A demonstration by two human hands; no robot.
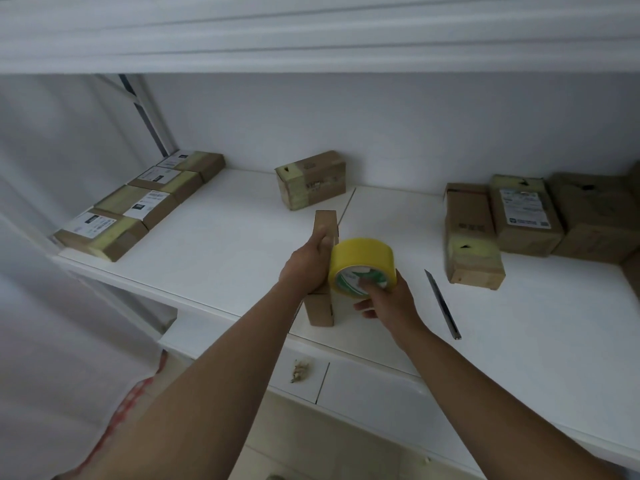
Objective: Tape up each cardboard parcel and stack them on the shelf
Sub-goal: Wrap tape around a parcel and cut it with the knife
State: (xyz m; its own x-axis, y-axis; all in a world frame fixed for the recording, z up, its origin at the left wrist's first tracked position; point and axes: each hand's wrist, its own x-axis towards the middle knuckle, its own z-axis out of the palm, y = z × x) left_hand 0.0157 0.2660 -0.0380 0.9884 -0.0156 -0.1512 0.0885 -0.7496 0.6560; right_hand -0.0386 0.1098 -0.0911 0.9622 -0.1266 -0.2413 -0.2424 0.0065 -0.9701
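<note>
A narrow cardboard parcel point(323, 308) stands on its edge on the white shelf point(221, 244), near the front. My left hand point(308, 263) grips its upper side and holds it upright. A roll of yellow tape point(360, 261) is pressed against the parcel's right face, and my right hand point(384, 296) holds it with fingers hooked into the core. A row of several taped parcels point(138, 206) lies along the shelf's left end.
One taped parcel point(311, 180) sits at the back centre. Three more boxes point(526, 216) crowd the right end, the nearest point(472, 237) with yellow tape on its end. A utility knife point(443, 304) lies right of my hand. Debris point(299, 370) lies on a lower ledge.
</note>
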